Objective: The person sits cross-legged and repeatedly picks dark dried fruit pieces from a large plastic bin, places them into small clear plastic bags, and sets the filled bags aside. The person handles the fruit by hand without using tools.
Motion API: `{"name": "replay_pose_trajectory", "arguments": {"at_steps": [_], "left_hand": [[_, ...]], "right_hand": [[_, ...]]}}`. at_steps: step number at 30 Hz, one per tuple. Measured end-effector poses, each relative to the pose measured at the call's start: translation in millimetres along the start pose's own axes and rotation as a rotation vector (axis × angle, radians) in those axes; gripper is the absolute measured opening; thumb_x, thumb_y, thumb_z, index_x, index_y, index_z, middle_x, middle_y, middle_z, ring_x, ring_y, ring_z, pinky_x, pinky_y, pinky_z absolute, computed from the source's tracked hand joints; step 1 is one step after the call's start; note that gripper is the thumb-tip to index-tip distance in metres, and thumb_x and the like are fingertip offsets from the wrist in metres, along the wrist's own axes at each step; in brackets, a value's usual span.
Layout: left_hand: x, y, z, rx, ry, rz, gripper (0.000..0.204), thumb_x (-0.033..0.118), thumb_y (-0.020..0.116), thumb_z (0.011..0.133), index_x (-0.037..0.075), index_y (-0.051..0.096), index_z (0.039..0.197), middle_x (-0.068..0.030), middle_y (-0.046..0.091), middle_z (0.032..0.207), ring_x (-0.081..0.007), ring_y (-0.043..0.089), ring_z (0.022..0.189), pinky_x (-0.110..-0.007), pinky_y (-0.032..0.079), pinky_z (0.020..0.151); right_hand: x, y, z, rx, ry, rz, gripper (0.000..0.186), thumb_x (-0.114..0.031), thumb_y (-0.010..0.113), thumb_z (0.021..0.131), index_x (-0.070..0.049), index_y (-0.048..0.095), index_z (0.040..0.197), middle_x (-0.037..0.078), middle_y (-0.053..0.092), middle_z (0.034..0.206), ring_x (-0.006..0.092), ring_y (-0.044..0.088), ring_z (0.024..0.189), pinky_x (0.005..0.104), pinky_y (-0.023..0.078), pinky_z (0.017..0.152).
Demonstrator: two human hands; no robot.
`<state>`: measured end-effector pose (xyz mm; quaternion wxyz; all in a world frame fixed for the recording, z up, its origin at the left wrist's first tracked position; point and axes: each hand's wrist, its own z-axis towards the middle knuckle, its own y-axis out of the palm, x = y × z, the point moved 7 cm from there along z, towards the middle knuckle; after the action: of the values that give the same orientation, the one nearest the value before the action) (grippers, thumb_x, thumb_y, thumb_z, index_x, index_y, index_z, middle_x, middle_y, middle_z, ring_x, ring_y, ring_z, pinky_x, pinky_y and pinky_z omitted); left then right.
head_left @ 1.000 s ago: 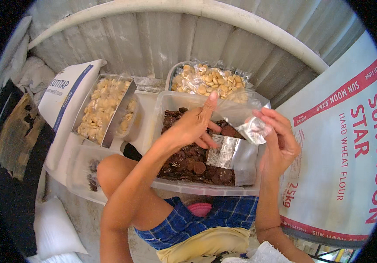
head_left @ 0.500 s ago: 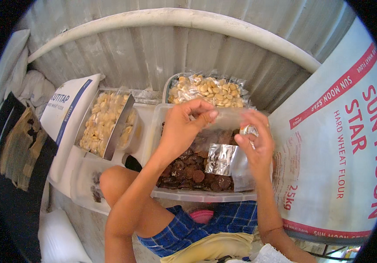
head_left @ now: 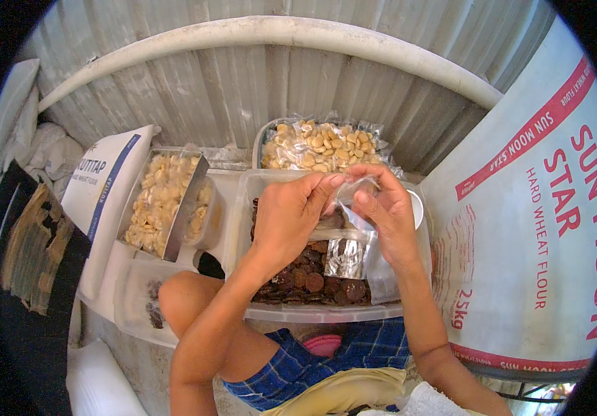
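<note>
Both hands meet above a clear plastic tub (head_left: 330,313) of dark brown round cookies (head_left: 298,281). My left hand (head_left: 290,215) pinches thin clear plastic film (head_left: 345,197) between thumb and fingertips. My right hand (head_left: 390,216), fingers curled, grips the same film from the other side; its exact shape is hard to make out. A white round object (head_left: 415,209) shows partly behind my right hand. Below the hands, a silver foil piece (head_left: 345,258) and clear plastic lie over the cookies.
Behind the tub is a container of bagged pale round cookies (head_left: 323,144). To the left stand a box of similar cookies (head_left: 160,201), a white flour sack (head_left: 108,187) and a shallow clear tub (head_left: 132,305). A large flour sack (head_left: 520,229) leans at right.
My hands have come closer together, the right one moving left and curling onto the film. The white round object now shows at the right hand's outer side.
</note>
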<state>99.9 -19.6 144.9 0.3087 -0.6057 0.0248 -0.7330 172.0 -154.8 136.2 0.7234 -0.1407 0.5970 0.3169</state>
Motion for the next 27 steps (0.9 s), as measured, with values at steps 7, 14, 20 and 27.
{"name": "replay_pose_trajectory", "arguments": {"at_steps": [7,14,20,27], "left_hand": [[7,-1,-1,-0.005,0.090,0.283,0.051,0.041,0.046,0.103,0.004,0.067,0.076,-0.0059,0.054,0.058,-0.0198,0.052,0.053,-0.036,0.042,0.053],[29,-44,2,0.441,0.444,0.100,0.043,0.040,0.056,0.099,0.008,0.073,0.077,-0.0079,0.060,0.103,-0.0254,0.052,0.104,-0.038,0.044,0.084],[-1,-57,19,-0.121,0.032,0.098,0.062,0.046,0.046,0.102,0.003,0.066,0.062,-0.0119,0.062,0.077,-0.0266,0.058,0.075,-0.038,0.045,0.075],[-26,-108,20,0.223,-0.048,0.664,0.037,0.033,0.063,0.092,0.000,0.071,0.077,-0.0231,0.066,0.078,-0.0405,0.064,0.077,-0.048,0.049,0.072]], "right_hand": [[13,12,0,-0.309,0.200,0.571,0.014,-0.015,0.066,0.093,-0.009,0.055,0.098,0.001,0.057,0.071,0.0034,0.045,0.052,0.0196,0.034,0.042],[19,28,9,-0.402,0.316,0.393,0.014,-0.017,0.066,0.093,-0.010,0.056,0.099,-0.004,0.052,0.069,0.0017,0.039,0.050,0.0176,0.027,0.043],[29,17,37,-0.251,0.165,0.240,0.011,-0.017,0.066,0.094,-0.009,0.059,0.098,-0.002,0.058,0.084,0.0033,0.048,0.064,0.0187,0.035,0.050],[127,29,36,-0.394,-0.216,-0.904,0.027,-0.016,0.067,0.088,-0.003,0.058,0.110,0.013,0.060,0.105,0.0294,0.060,0.093,0.0410,0.052,0.076]]}}
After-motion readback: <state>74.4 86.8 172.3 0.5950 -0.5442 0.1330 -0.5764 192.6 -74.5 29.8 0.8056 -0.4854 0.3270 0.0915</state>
